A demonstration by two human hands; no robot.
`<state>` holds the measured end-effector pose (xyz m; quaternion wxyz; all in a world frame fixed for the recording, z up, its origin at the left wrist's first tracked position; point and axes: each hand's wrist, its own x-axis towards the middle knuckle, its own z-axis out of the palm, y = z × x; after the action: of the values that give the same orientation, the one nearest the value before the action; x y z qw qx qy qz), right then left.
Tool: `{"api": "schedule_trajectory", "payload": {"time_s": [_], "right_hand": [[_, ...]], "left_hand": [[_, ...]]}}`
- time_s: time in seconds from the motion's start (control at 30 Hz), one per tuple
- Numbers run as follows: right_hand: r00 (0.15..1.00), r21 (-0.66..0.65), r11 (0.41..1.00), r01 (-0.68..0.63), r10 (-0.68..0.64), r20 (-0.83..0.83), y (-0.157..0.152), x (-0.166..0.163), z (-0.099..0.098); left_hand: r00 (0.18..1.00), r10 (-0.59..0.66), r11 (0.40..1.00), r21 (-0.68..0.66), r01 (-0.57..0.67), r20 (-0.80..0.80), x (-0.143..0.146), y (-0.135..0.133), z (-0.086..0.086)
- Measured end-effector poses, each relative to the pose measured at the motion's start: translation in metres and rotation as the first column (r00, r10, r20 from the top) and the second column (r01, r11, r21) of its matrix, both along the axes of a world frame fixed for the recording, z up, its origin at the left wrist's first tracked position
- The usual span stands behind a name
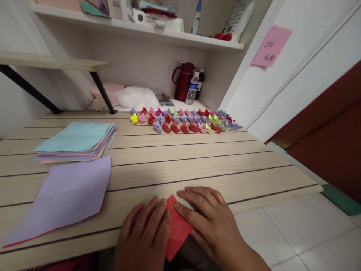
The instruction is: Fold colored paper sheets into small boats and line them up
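Note:
A folded red paper (177,229) lies at the near edge of the wooden table (180,165), partly over the edge. My left hand (145,235) rests flat on its left side, fingers stretched and close together. On the right side my right hand (210,222) presses down with fingers spread, the fingertips on the paper's upper point. Neither hand grips it. Much of the red paper is hidden under both hands.
A lilac sheet (67,195) lies left of my hands, over a red one. Behind it is a stack of coloured paper (77,142). Several small folded paper boats (183,121) stand in rows at the back. A red jug (183,81) and water bottle (193,89) stand by the wall.

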<state>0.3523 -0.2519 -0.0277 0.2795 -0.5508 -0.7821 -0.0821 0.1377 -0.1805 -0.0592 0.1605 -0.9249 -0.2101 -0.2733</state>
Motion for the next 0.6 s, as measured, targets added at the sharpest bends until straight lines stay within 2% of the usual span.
{"api": "schedule_trajectory", "payload": {"time_s": [0.1,0.2,0.3,0.47,0.53,0.6], "right_hand": [[0.992,-0.088,0.993,-0.072,0.063,-0.106,-0.001,0.003,0.005],[0.946,-0.119,0.984,-0.131,0.088,-0.313,0.0,0.003,0.012],[0.873,-0.139,0.98,-0.141,0.057,-0.484,0.002,0.002,0.017],[0.704,-0.239,0.928,-0.285,0.034,-0.71,0.01,0.007,0.027],[0.707,-0.33,0.881,-0.338,0.007,-0.707,0.023,0.016,0.039],[0.801,-0.445,0.816,-0.369,0.037,-0.597,0.044,0.027,0.054]], "left_hand": [[0.999,0.009,0.999,-0.044,-0.007,0.034,0.0,-0.002,-0.001],[0.991,0.007,0.99,-0.14,0.012,0.136,0.003,-0.009,-0.002],[0.946,0.03,0.96,-0.272,0.061,0.321,0.007,-0.014,-0.001],[0.918,0.043,0.929,-0.353,0.108,0.394,0.014,-0.018,0.001],[0.887,0.065,0.924,-0.363,0.119,0.458,0.015,-0.019,-0.002],[0.874,0.037,0.927,-0.343,0.151,0.485,0.012,-0.018,-0.007]]}}
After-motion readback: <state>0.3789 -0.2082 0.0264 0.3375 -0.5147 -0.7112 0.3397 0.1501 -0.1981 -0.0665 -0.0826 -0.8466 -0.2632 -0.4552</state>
